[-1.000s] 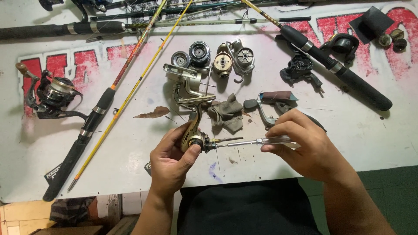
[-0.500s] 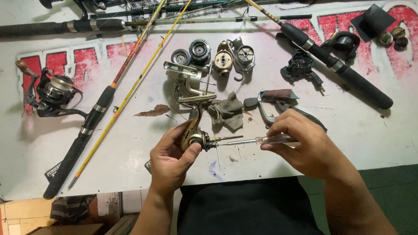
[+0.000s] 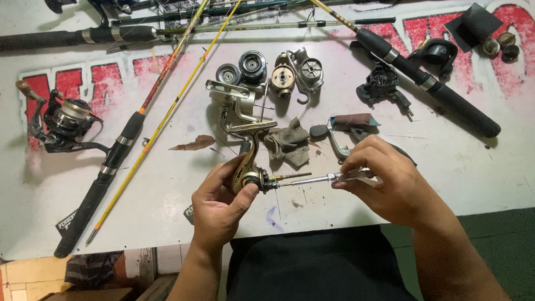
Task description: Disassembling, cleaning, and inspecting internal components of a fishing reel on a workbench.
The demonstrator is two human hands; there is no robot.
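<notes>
- The left hand [image 3: 223, 203] is clamped around a gold-coloured reel body [image 3: 246, 174], thumb pressed against its round lower housing, so that the part stands raised just above the tabletop [image 3: 167, 189] and its shaft end faces to the right.
- The right hand [image 3: 390, 187] is closed on the clear handle of a screwdriver [image 3: 317, 179], held level; its metal shank reaches left to meet the dark fitting on the reel body's side, tool and shaft roughly in one line.
- Both hands work near the front edge of the tabletop, close to the person's body, which keeps the small parts directly under the head camera.
- Just behind the hands lie a crumpled grey-green cloth [image 3: 290, 146], a crank handle with a dark knob [image 3: 332, 137] and a silver reel frame [image 3: 237, 106].
- Farther back, set out in a row, are two dark spools [image 3: 245, 68] and two round gear covers [image 3: 295, 75], apart from one another so that each stays easy to find.
- At the left rests a complete spinning reel [image 3: 64, 120]; a dark rod with a yellow blank [image 3: 128, 139] crosses the tabletop on a slant, and a thick black rod handle [image 3: 429, 83] lies at the right.
- A dried leaf [image 3: 192, 143] lies left of the cloth.
- Against the frames a second and half a second ago, the grips, the alignment of the screwdriver and the layout of parts are unchanged; only the view shifts slightly.
</notes>
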